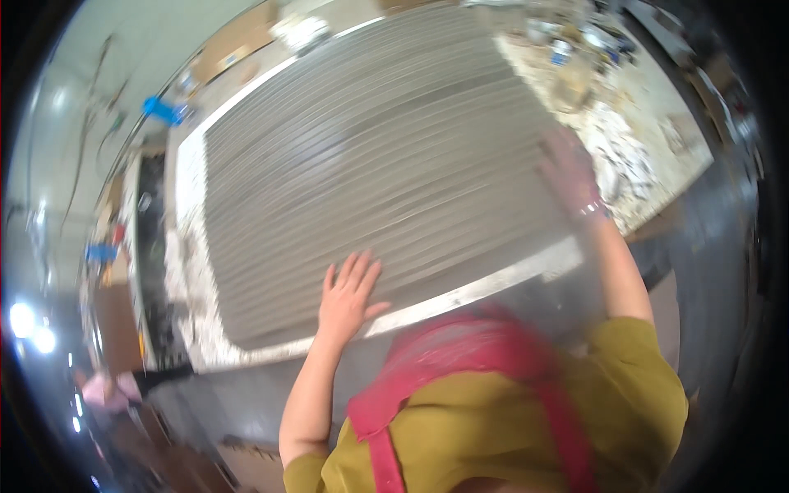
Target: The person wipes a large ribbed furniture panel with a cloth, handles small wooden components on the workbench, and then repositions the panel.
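Note:
A large grey panel with parallel ridges (370,156) lies on a white-edged work table (485,283) in front of me. My left hand (349,292) rests flat near the panel's front edge, bare, fingers spread and holding nothing. At the panel's right edge is my right hand (569,168), blurred, with its fingers stretched out over the surface. It looks darker and pinkish, perhaps in a thin glove, with something shiny at the wrist. Nothing shows in its fingers.
White crumpled material (620,156) and a cluttered heap of small items (588,41) lie right of the panel. Beyond it are a white bundle (302,33) and a cardboard box (234,41). A blue object (163,111) stands far left. Another person's pink sleeve (113,392) shows lower left.

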Available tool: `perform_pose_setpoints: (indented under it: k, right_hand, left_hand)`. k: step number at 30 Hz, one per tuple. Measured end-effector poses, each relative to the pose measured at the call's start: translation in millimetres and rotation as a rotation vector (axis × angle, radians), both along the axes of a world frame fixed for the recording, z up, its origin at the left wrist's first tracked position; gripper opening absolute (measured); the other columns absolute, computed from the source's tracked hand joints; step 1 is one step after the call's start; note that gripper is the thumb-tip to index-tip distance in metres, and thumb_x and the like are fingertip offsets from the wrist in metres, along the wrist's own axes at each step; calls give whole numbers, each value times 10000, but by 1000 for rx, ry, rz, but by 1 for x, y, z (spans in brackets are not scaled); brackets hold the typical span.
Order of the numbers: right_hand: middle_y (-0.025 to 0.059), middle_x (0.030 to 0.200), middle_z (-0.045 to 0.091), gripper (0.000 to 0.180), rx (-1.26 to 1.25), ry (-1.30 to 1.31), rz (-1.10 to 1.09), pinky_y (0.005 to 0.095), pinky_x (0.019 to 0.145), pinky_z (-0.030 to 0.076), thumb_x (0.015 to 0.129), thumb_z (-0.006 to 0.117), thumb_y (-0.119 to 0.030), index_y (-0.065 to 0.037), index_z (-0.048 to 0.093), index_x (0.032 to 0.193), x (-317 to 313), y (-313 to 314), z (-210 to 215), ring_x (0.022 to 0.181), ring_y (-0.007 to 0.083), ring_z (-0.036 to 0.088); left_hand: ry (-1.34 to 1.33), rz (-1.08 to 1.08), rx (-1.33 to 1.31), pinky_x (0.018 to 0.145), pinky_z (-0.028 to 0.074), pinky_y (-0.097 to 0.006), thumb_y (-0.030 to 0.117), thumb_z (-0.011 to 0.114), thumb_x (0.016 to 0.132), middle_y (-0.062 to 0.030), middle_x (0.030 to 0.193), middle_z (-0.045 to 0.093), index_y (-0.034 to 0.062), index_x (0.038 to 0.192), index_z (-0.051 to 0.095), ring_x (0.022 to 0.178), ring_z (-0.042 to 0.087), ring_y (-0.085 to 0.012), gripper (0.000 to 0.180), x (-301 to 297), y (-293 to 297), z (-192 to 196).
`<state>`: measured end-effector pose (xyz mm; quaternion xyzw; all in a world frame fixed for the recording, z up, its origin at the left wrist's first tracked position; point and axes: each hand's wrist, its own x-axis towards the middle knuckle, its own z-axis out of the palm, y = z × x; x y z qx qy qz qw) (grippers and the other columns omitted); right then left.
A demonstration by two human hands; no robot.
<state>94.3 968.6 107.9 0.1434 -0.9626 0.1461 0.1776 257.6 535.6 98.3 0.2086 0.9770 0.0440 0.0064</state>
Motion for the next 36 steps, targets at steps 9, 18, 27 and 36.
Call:
perform_pose_setpoints:
  k: [9, 18, 27, 36]
  right_hand:
    - [154, 1403, 426, 521, -373, -147, 63, 372, 1094, 287, 954, 498, -330, -67, 396, 1392, -19, 3, -14, 1328, 308, 368]
    - [213, 1442, 363, 593, -106, -35, -171, 399, 1118, 258, 897, 528, -370, -45, 405, 1377, -186, -23, -45, 1368, 344, 298]
    - [201, 1386, 434, 530, 163, 26, -191, 425, 1046, 357, 866, 584, -369, -110, 467, 1313, -317, -77, -17, 1282, 361, 412]
    - [141, 1381, 466, 537, 81, 110, 11, 475, 1078, 288, 911, 477, -460, -116, 481, 1323, -463, -228, -53, 1298, 307, 416]
  left_hand:
    - [104, 265, 264, 1094, 260, -493, 258, 621, 852, -132, 1468, 354, 113, 1396, 392, 1368, 308, -323, 608, -37, -78, 21]
    - [455, 342, 266, 1089, 302, -437, 220, 576, 899, -211, 1406, 409, 13, 1343, 438, 1303, 383, -365, 509, -243, -225, 37]
    - [360, 421, 245, 1014, 339, -497, 392, 513, 926, -172, 1338, 488, 25, 1311, 459, 1260, 430, -330, 535, -520, -146, -3]
    - [146, 628, -1, 1035, 262, -554, 535, 356, 943, -164, 1236, 531, 67, 1231, 540, 1197, 462, -331, 580, -549, -157, -40]
